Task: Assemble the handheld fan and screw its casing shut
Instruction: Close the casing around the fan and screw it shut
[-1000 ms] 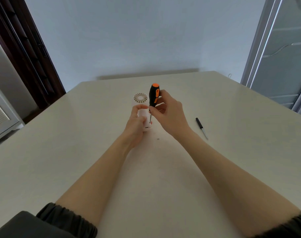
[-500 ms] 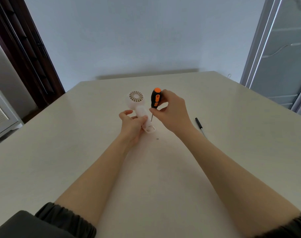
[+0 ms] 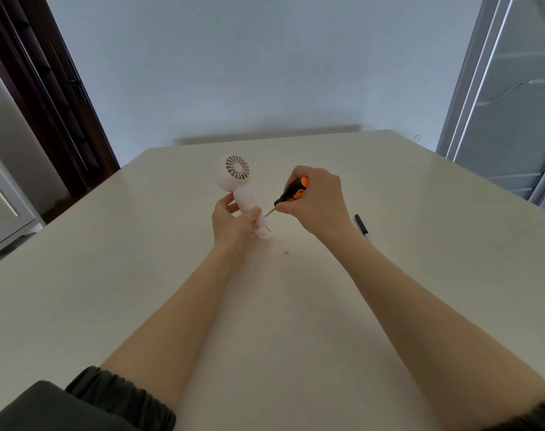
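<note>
Head view: white fan [image 3: 234,181], round beige grille.

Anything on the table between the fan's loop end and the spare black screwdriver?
In the head view, only a tiny dark speck, perhaps a screw, lies on the table between the fan and black screwdriver.

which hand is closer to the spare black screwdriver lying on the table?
Right. The right hand sits just left of the black screwdriver, wrist almost beside it. The left hand is farther left, its grip on the fan.
</note>
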`<state>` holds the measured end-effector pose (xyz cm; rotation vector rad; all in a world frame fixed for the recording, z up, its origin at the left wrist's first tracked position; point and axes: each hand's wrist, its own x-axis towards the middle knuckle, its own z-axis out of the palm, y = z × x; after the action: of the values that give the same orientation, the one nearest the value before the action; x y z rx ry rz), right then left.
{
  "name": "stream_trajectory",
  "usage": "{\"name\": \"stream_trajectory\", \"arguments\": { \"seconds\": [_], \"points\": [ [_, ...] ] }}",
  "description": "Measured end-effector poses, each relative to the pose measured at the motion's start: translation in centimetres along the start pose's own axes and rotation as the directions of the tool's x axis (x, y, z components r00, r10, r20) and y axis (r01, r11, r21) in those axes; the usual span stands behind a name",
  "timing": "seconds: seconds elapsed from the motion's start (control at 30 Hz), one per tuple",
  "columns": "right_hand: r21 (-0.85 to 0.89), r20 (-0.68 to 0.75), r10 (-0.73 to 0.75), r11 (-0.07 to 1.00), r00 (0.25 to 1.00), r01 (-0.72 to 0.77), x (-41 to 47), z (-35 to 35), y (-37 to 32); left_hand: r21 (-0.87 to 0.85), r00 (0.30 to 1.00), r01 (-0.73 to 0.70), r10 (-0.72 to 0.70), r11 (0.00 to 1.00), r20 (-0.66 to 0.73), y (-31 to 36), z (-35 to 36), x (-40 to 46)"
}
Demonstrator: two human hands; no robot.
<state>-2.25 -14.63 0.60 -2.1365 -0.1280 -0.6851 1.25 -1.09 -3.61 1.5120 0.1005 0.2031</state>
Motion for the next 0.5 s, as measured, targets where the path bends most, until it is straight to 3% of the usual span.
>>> {"name": "stream_trajectory", "arguments": {
  "seconds": [0.1, 0.37, 0.5],
  "points": [
    [-0.018, -0.025, 0.023, 1.0, 0.999, -0.023, -0.19, 0.23, -0.02, 0.008, 1.0, -0.012, 0.012, 1.0, -0.002, -0.08, -0.04, 0.08],
    [-0.262, -0.061, 0.09, 0.96, 0.994, -0.103, -0.28, 0.26, -0.25, 0.007, 1.0, 0.0, 0.0, 1.0, 0.012, -0.51, -0.16, 0.65],
    [-0.071, 0.012, 0.047, 0.996, 0.999, -0.046, -0.38, -0.05, -0.7, -0.049, 0.998, 0.058, -0.057, 0.997, 0.017, -0.72, -0.19, 0.87]
  ]
}}
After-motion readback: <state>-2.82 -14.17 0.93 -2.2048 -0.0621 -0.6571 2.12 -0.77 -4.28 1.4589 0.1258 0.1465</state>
